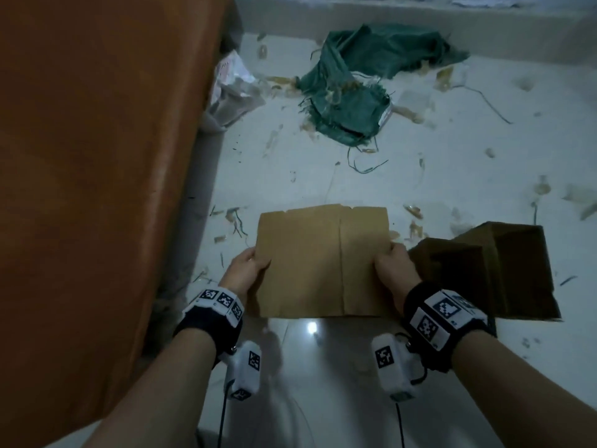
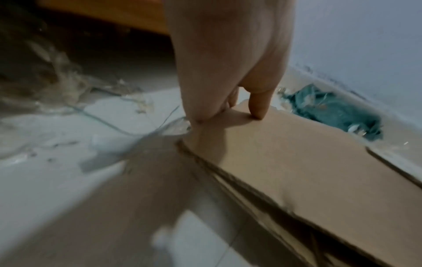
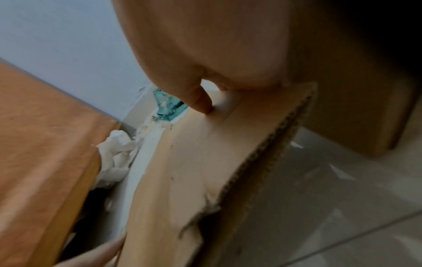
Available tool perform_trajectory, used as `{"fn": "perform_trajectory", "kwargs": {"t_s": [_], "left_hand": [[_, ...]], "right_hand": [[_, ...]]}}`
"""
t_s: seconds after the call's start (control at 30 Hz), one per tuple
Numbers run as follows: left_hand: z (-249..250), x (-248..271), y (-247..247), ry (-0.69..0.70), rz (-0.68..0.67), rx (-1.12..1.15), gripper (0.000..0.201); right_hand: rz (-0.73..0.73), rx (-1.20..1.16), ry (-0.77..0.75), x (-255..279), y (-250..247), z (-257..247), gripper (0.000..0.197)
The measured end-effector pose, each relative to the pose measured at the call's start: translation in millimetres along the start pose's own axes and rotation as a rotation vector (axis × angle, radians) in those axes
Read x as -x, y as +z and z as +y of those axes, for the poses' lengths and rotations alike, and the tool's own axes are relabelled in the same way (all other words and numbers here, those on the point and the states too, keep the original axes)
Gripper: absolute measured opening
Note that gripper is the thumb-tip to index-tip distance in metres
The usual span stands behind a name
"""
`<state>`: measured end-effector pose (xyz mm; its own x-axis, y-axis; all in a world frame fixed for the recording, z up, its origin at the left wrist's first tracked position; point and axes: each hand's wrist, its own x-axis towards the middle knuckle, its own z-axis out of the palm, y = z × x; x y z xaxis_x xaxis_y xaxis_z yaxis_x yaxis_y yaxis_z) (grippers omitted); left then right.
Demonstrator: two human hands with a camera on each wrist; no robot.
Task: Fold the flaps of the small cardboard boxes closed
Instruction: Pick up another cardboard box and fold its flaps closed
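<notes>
Flattened cardboard box (image 1: 323, 261) held above pale tiled floor (image 1: 290, 163), at 6 o'clock of head view. Left hand (image 1: 248, 263) pinching its 9 o'clock edge, thumb on top, fingers beneath. Right hand (image 1: 392, 265) pinching its 3 o'clock edge likewise. Second open cardboard box (image 1: 504, 270) at 3 o'clock; green cloth (image 1: 358, 82) at 12.

head: looks steeply down from above, mid-range | wrists: close behind each hand, facing forward | shared: flattened cardboard (image 1: 323, 260), green cloth (image 1: 361, 82) at upper frame
</notes>
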<state>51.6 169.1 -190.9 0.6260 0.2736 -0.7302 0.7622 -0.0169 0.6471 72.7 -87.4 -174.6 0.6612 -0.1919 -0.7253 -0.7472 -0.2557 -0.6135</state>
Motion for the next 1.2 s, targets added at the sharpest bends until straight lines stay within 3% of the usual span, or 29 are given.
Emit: {"fn": "perform_trajectory", "kwargs": {"t_s": [0.13, 0.27, 0.4, 0.53, 0.63, 0.77, 0.87, 1.03, 1.1, 1.2], "left_hand": [[-15.1, -19.3, 21.8, 0.043, 0.034, -0.052, 0.029], [-16.2, -30.4, 38.5, 0.121, 0.130, -0.221, 0.034], [-19.5, -35.0, 47.6, 0.155, 0.204, -0.544, 0.052], [-22.1, -29.7, 50.1, 0.200, 0.279, -0.610, 0.053], [-24.3, -22.9, 51.2, 0.271, 0.278, -0.635, 0.053], [-13.4, -12.5, 54.6, 0.359, 0.266, -0.669, 0.041], [0.9, 2.6, 60.5, 0.468, 0.260, -0.634, 0.029], [11.1, 38.5, 74.7, 0.549, 0.224, -0.583, 0.024], [10.1, 57.3, 81.5, 0.543, 0.184, -0.512, 0.022], [3.2, 87.2, 94.4, 0.491, 0.042, -0.523, 0.020]], "right_hand": [[0.031, 0.028, 0.055, -16.6, -4.1, 16.9, 0.055], [0.104, 0.077, 0.091, -27.2, 0.8, 17.1, 0.048], [0.186, 0.149, 0.144, -31.1, -8.8, 26.8, 0.046], [0.157, 0.253, 0.081, -21.7, -7.9, 28.9, 0.075], [0.152, 0.356, 0.040, -11.0, 1.3, 25.1, 0.070], [0.117, 0.415, -0.064, 7.1, 2.1, 10.4, 0.054], [0.123, 0.403, -0.227, 27.6, -13.6, -2.2, 0.047], [0.469, 0.941, -0.548, 65.0, -55.7, 13.1, 0.038], [0.488, 1.056, -0.453, 70.7, -73.8, 30.2, 0.043], [0.217, 1.120, -0.254, 74.1, -86.0, 48.8, 0.055]]}}
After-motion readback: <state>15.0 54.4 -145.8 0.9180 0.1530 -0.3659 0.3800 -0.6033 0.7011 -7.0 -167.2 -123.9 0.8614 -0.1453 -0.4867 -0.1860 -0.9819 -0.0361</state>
